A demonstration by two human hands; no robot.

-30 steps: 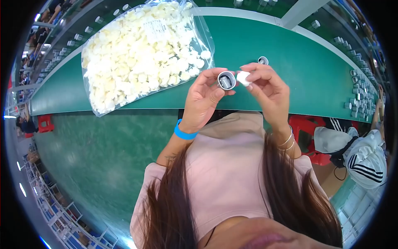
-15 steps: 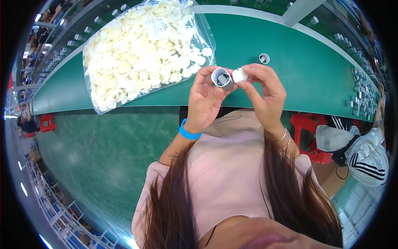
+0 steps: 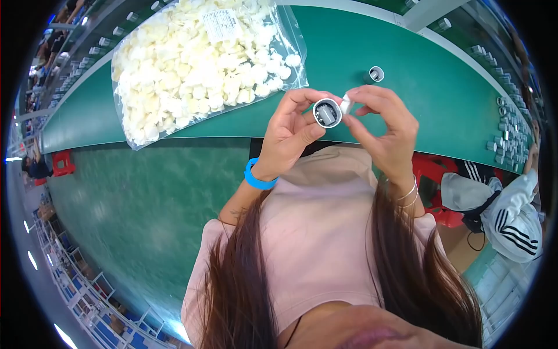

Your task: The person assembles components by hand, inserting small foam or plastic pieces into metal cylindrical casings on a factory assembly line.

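My left hand (image 3: 296,125) is closed round a short white cylindrical housing (image 3: 327,113). Its open end faces up toward me, showing a grey part and dark components inside. Between thumb and fingers, my right hand (image 3: 383,125) pinches a small white cap (image 3: 346,104), turned nearly edge-on, right beside the housing's rim. Whether cap and rim touch I cannot tell. A similar open housing (image 3: 375,74) lies on the green table (image 3: 343,49) beyond my right hand. To the left rests a large clear plastic bag (image 3: 192,75) full of white caps.
Many more small housings (image 3: 508,134) stand in a group at the table's right end. A moving-line-like rail with housings (image 3: 104,42) runs along the far side. Red stools (image 3: 444,174) and a seated person in a white jacket (image 3: 511,221) are at my right.
My left hand has turned the housing so its opening faces me more squarely. My right hand has shifted slightly right, and the cap has tilted from face-on to edge-on.
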